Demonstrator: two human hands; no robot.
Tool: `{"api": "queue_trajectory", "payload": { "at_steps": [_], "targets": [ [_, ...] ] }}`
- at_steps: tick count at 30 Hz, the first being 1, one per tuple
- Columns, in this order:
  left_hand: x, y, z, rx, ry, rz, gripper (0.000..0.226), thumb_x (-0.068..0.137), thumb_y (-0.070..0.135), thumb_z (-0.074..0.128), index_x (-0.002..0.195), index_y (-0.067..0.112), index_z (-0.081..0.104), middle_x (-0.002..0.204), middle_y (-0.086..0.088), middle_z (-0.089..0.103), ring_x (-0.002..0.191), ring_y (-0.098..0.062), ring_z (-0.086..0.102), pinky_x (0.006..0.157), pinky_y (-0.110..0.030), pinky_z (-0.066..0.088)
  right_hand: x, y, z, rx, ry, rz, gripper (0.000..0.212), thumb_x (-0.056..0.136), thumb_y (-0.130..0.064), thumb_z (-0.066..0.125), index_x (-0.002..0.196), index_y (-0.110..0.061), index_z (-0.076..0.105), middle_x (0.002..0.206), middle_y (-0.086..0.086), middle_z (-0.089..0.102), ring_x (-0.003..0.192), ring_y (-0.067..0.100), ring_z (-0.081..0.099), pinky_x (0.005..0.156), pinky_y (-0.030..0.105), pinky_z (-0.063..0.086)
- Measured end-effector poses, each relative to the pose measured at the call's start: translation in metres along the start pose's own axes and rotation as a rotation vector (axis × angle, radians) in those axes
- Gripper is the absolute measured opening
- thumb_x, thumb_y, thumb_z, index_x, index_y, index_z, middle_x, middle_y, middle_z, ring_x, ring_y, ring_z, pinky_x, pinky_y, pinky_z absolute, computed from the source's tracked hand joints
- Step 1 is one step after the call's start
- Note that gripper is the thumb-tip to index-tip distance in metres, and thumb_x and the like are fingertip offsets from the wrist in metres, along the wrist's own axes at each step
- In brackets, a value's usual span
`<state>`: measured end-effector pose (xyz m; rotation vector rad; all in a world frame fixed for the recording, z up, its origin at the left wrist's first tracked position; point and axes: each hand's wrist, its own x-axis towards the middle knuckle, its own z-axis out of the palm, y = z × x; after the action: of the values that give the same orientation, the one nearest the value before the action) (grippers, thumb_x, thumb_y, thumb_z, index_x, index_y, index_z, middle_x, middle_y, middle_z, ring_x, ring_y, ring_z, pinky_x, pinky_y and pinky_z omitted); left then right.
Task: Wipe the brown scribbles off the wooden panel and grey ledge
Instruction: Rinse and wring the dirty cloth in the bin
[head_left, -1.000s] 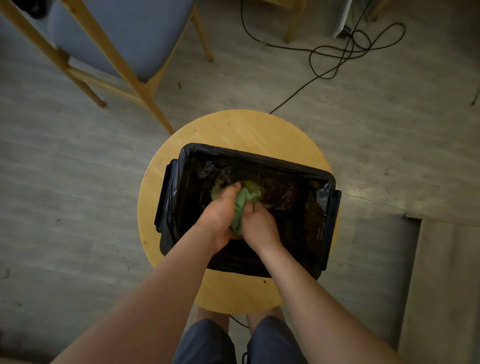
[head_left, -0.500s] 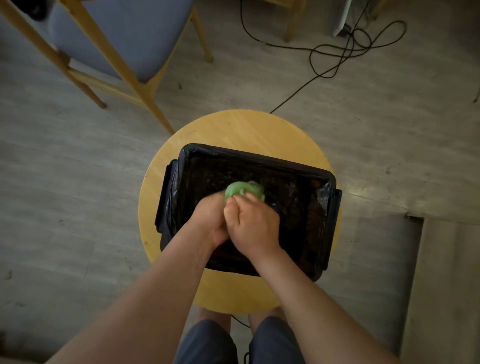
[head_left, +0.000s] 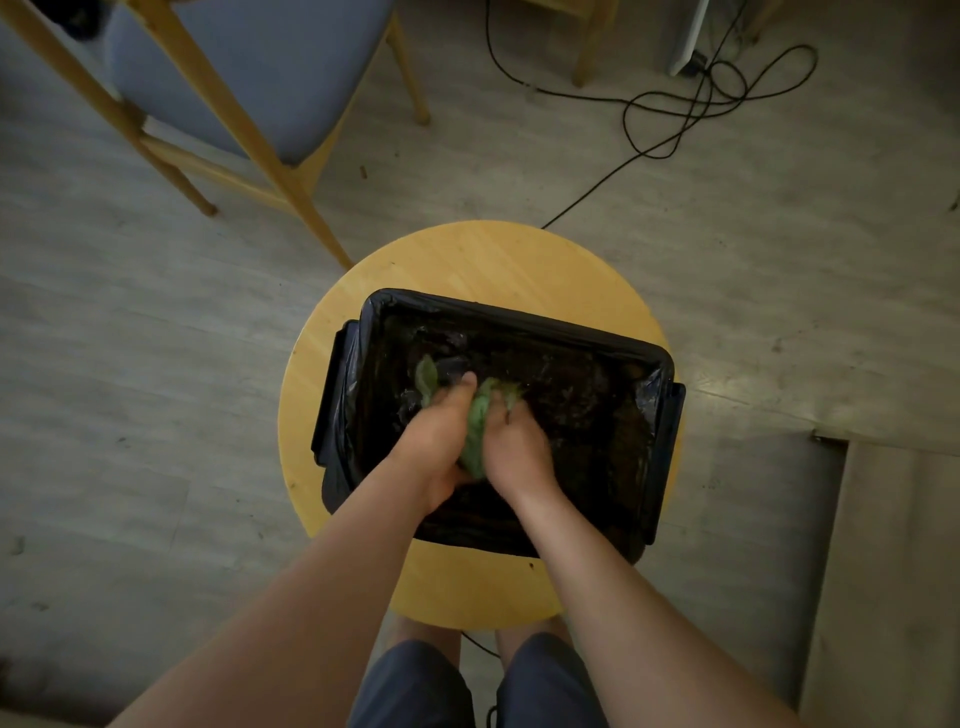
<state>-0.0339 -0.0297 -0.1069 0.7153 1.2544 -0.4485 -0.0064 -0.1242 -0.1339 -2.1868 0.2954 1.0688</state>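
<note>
While standing over grey plank floor (head_left: 156, 415), looking down on, by size:

- Wooden chair with blue seat (head_left: 249, 67): standing upper left, well apart from the work.
- Round wooden stool (head_left: 483, 260): carrying the tub, centre.
- Rectangular tub lined with black plastic bag (head_left: 519, 314): sitting on the stool, glinting inside, probably wet.
- Black cable (head_left: 675, 119): trailing across the floor, upper right.
- Left hand (head_left: 441, 431), right hand (head_left: 517, 447): reaching into the tub, each clenching one side of the cloth.
- Green cloth (head_left: 478, 421): bunching between both hands, low inside the tub.

Step, judging: rinsing or wringing, not yet wiping. Panel, ledge and scribbles: not showing. Next calling for squeezing out, lifting clear, carrying over to the marks.
</note>
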Motion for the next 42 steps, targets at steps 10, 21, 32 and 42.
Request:
{"api": "queue_trajectory", "payload": {
  "at_steps": [10, 21, 32, 42],
  "targets": [
    [-0.010, 0.006, -0.002, 0.013, -0.040, -0.012, 0.047, 0.109, 0.012, 0.039, 0.064, 0.017, 0.050, 0.059, 0.001, 0.047, 0.052, -0.011, 0.046, 0.041, -0.019, 0.044, -0.055, -0.017, 0.000, -0.287, 0.242, -0.607, 0.055, 0.109, -0.044, 0.027, 0.078, -0.021, 0.066, 0.068, -0.008, 0.063, 0.060, 0.008, 0.060, 0.053, 0.029, 0.048],
    [-0.022, 0.010, 0.002, 0.211, -0.020, 0.015, 0.035, 0.106, 0.040, 0.046, 0.135, 0.022, 0.057, 0.116, -0.016, 0.070, 0.096, -0.036, 0.074, 0.077, -0.046, 0.064, 0.011, 0.002, -0.023, -0.303, 0.346, -0.298, 0.052, 0.110, -0.048, 0.023, 0.102, -0.014, 0.062, 0.095, 0.007, 0.067, 0.080, 0.028, 0.066, 0.059, 0.035, 0.045],
    [-0.010, 0.012, -0.002, 0.514, 0.126, 0.162, 0.045, 0.099, 0.047, 0.048, 0.129, 0.017, 0.064, 0.124, -0.007, 0.065, 0.110, -0.023, 0.062, 0.101, -0.040, 0.051, -0.022, -0.008, -0.018, 0.253, -0.058, -0.123, 0.029, 0.111, -0.038, 0.041, 0.105, -0.023, 0.066, 0.097, 0.000, 0.071, 0.088, 0.016, 0.068, 0.075, 0.034, 0.057],
    [-0.013, 0.005, 0.007, 0.230, 0.054, 0.117, 0.041, 0.103, 0.032, 0.041, 0.100, 0.009, 0.075, 0.090, -0.012, 0.079, 0.094, -0.032, 0.075, 0.086, -0.047, 0.062, -0.024, -0.005, -0.040, 0.147, 0.084, -0.272, 0.030, 0.110, -0.043, 0.039, 0.106, -0.019, 0.057, 0.123, -0.001, 0.044, 0.093, -0.007, 0.054, 0.072, 0.003, 0.039]
  ]
}}
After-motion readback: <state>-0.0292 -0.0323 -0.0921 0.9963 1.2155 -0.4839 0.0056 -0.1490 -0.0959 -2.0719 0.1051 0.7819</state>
